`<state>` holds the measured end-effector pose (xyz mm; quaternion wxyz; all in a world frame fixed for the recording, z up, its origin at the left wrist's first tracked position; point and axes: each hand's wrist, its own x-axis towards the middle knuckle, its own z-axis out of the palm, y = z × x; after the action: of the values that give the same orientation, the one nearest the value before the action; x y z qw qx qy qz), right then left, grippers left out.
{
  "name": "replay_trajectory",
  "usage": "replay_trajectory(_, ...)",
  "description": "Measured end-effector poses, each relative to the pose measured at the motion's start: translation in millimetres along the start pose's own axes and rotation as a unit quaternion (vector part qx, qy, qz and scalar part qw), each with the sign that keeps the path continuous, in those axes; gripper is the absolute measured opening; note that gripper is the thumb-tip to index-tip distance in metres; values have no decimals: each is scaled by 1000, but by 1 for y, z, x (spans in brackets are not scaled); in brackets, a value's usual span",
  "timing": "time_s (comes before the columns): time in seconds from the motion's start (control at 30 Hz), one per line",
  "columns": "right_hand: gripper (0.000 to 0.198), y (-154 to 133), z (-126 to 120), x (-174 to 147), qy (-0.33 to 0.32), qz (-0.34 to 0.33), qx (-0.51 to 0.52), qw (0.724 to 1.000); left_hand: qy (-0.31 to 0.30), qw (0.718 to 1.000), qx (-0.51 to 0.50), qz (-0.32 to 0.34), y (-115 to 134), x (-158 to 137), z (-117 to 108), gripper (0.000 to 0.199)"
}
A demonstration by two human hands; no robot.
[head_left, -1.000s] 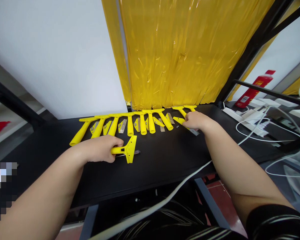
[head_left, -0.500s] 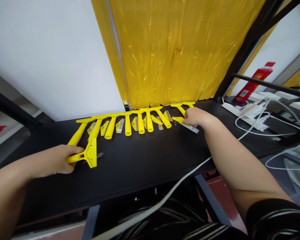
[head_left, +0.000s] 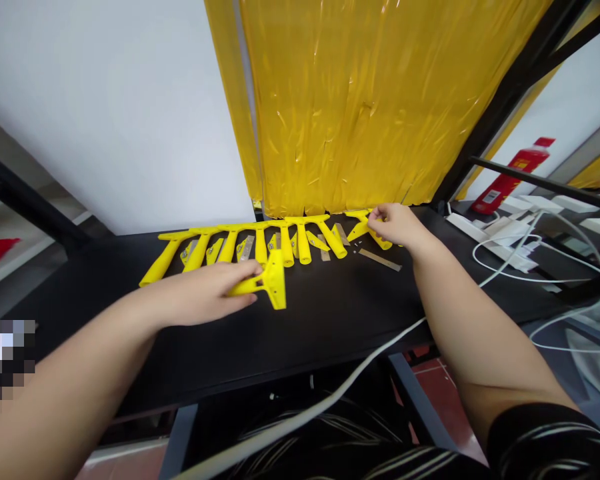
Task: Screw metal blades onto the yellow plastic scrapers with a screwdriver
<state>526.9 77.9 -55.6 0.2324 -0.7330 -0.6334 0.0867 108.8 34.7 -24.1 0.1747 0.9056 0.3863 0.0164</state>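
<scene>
My left hand (head_left: 213,290) is closed round the grip of a yellow scraper handle (head_left: 276,280), held above the black shelf with its wide head to the right. My right hand (head_left: 395,225) is over the right end of the row, its fingers curled and pinched together; what sits between them is hidden. By its fingertips are a small yellow plate (head_left: 359,230) and another yellow scraper handle (head_left: 383,241). Just below lies a flat metal blade (head_left: 380,260). Several more yellow scraper handles (head_left: 304,247) lie side by side, with small yellow plates and metal blades between them.
The black shelf (head_left: 320,313) meets a white panel (head_left: 130,120) and yellow plastic film (head_left: 360,113) at the back. On the right stand a red bottle (head_left: 513,175) and white cables with power strips. A thick white cable (head_left: 350,380) crosses the front edge.
My left hand has carried the scraper handle rightward toward the middle. My right hand has moved slightly up and off the blade, which now lies uncovered on the shelf.
</scene>
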Motion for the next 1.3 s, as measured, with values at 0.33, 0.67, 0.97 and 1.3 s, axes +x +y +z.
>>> replay_trajectory(0.33,9,-10,4,-8,-203,6,310,929,-30,997,36,59,8,29,43,32)
replay_trajectory(0.67,36,-38,37,-32,-418,-90,300,853,-2,997,17,79,-4,28,51,34)
replay_trajectory(0.97,9,10,9,-1,-219,12,-13,976,0,998,9,55,-5,27,51,35)
replay_trajectory(1.3,28,-1,9,-7,-301,31,-173,937,-4,999,5,42,-4,26,49,33)
